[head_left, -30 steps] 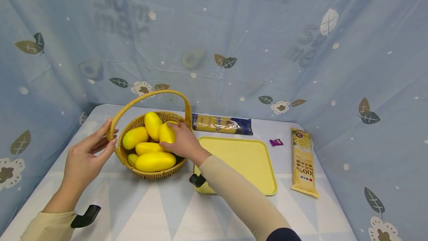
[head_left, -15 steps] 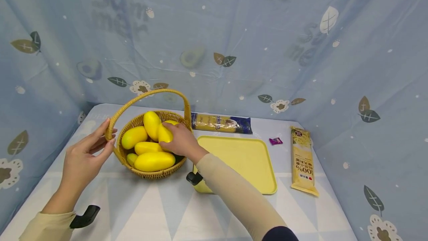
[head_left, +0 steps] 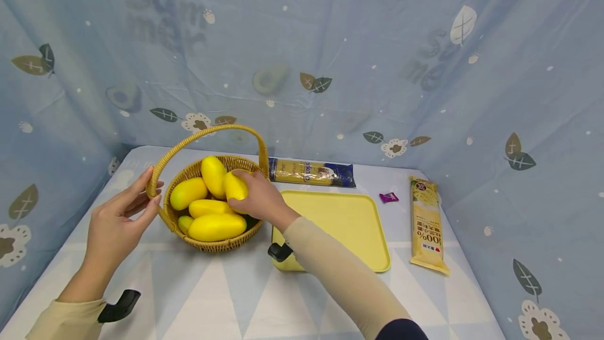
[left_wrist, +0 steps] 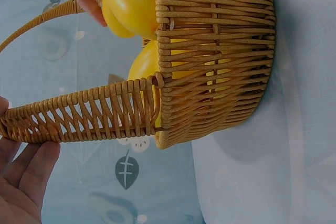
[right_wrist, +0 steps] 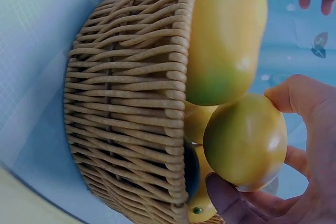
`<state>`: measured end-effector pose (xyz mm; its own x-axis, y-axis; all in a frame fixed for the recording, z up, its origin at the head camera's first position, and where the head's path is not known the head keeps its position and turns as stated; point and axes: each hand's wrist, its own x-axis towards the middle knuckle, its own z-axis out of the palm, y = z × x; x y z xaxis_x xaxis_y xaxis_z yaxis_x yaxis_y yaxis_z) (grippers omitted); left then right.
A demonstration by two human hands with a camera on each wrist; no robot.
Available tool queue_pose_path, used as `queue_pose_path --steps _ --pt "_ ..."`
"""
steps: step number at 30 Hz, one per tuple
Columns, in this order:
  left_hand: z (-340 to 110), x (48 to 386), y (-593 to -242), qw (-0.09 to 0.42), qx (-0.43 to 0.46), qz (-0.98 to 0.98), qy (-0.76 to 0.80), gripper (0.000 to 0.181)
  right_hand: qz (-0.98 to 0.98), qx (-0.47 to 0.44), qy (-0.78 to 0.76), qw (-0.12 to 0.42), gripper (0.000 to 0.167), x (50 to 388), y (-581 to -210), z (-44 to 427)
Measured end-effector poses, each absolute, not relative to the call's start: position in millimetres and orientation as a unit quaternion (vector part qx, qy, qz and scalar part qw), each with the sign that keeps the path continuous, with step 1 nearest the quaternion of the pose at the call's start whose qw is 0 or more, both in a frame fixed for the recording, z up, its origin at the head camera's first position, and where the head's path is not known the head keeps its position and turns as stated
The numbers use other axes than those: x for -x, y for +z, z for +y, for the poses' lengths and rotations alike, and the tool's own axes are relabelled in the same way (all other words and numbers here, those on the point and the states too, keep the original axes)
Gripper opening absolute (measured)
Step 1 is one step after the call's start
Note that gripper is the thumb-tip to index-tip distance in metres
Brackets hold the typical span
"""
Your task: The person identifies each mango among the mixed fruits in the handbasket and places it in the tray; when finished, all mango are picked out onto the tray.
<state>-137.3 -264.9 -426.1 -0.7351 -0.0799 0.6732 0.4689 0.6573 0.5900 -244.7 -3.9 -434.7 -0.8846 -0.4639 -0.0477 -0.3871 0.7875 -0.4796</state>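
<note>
In the head view, the right hand [head_left: 261, 198] hides part of the yellow fruit [head_left: 235, 186] it holds, and the sleeve [head_left: 344, 274] covers some of the tray [head_left: 356, 224]; the left wrist view crops the left hand [left_wrist: 26, 187].

the table [head_left: 189, 287] bears a basket [head_left: 214, 246], yellow tray [head_left: 342, 219], two packets [head_left: 302, 172] [head_left: 427, 224] and probably a sweet [head_left: 389, 198].

The left hand [head_left: 113, 227] pinches between thumb and fingertips, its bare wrist [head_left: 87, 279] below and behind it. Apart, to its right, the right hand [head_left: 261, 198] grips with thumb and curled fingers opposed. The sleeved right forearm [head_left: 346, 274] slants back from that hand, angling outward to the right.
</note>
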Motion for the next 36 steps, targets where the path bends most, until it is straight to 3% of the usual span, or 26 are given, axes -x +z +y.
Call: queue_pose_path --steps 22,36 --pt "-263.3 137.9 -426.5 0.352 0.113 -0.842 -0.392 0.083 0.926 0.222 -0.302 0.049 0.071 222.8 -414.9 71.3" --pt "-262.3 136.6 -426.1 0.350 0.109 -0.840 -0.400 0.084 0.936 0.160 -0.313 0.031 0.072 223.7 -446.3 116.3"
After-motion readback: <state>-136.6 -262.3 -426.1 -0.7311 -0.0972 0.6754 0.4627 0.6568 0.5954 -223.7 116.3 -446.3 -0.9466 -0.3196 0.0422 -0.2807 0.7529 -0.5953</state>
